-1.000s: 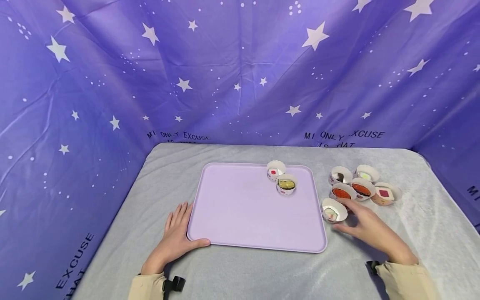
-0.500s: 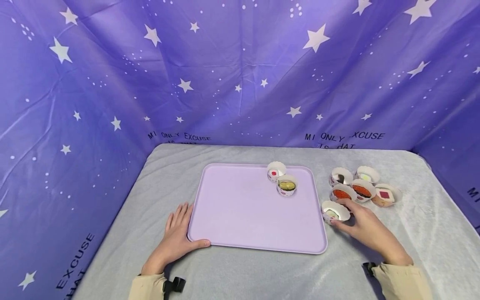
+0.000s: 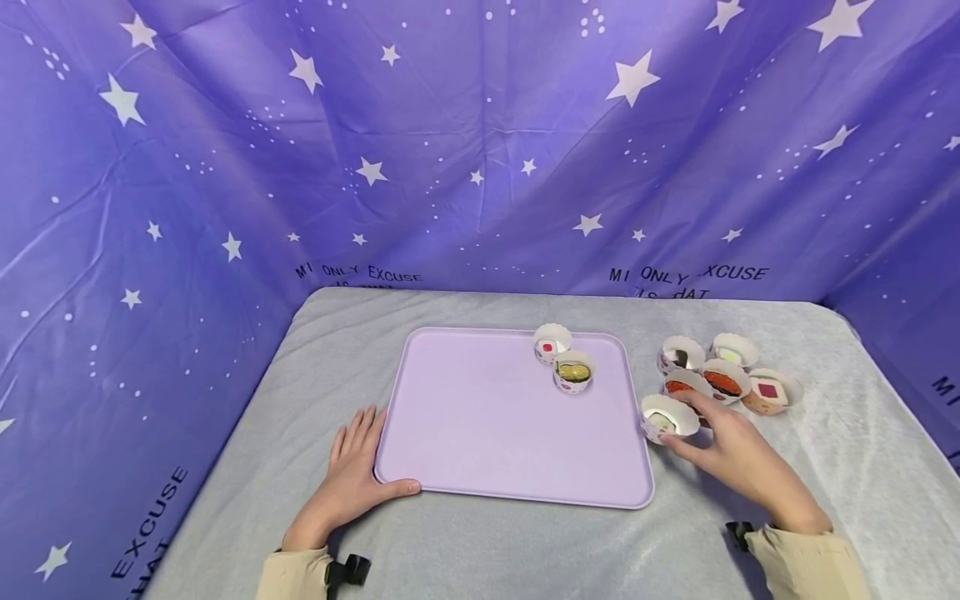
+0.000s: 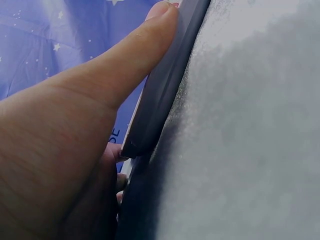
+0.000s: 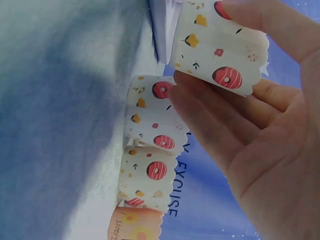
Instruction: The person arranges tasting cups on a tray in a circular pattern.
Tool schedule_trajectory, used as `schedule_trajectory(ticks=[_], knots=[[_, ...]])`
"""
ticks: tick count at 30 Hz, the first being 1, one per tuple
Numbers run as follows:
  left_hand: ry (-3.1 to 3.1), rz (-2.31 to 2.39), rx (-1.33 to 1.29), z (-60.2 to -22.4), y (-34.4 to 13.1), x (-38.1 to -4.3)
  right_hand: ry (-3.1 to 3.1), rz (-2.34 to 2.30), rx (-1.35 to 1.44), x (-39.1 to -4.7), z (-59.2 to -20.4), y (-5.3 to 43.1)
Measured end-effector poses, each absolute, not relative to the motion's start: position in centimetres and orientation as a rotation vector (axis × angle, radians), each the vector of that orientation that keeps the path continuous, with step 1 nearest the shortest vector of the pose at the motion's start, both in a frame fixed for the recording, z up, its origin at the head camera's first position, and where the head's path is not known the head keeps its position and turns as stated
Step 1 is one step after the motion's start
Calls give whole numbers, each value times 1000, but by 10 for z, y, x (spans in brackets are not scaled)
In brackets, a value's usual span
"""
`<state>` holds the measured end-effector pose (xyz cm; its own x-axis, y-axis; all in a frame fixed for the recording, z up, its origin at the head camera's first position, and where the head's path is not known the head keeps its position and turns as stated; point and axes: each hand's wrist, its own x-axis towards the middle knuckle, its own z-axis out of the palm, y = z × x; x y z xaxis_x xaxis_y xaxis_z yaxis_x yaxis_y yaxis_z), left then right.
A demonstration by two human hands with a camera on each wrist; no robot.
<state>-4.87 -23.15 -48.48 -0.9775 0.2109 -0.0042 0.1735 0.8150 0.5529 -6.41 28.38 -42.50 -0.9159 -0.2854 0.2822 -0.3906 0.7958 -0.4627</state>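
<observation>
My right hand (image 3: 738, 450) pinches a white paper baking cup (image 3: 670, 419) between thumb and fingers, just outside the tray's right edge. Something pale with a bit of pink lies in it. In the right wrist view the held cup (image 5: 222, 45), printed with doughnuts and flowers, sits higher off the cloth than its neighbours. My left hand (image 3: 348, 479) lies at the near left corner of the lilac tray (image 3: 495, 417), fingers straight along its side. Its thumb (image 4: 135, 55) rests on the tray's near rim. Two filled cups (image 3: 573, 372) stand at the tray's far right.
Right of the tray several paper cups stand close together: two with orange-red filling (image 3: 725, 382), one with a dark piece (image 3: 681, 356), one pale green (image 3: 733, 352), and an orange cup (image 3: 771, 392). Grey cloth (image 3: 525, 550) covers the table; a purple star curtain (image 3: 480, 150) hangs behind.
My right hand's thumb has closed against the near cup, and the cup has risen slightly. The left hand and the tray have stayed in place.
</observation>
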Motion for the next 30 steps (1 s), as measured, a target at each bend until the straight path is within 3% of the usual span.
schedule_trajectory(ticks=[30], knots=[[2931,885,313,-485,-231,-49,-2851,923,690,-91,-425,234]])
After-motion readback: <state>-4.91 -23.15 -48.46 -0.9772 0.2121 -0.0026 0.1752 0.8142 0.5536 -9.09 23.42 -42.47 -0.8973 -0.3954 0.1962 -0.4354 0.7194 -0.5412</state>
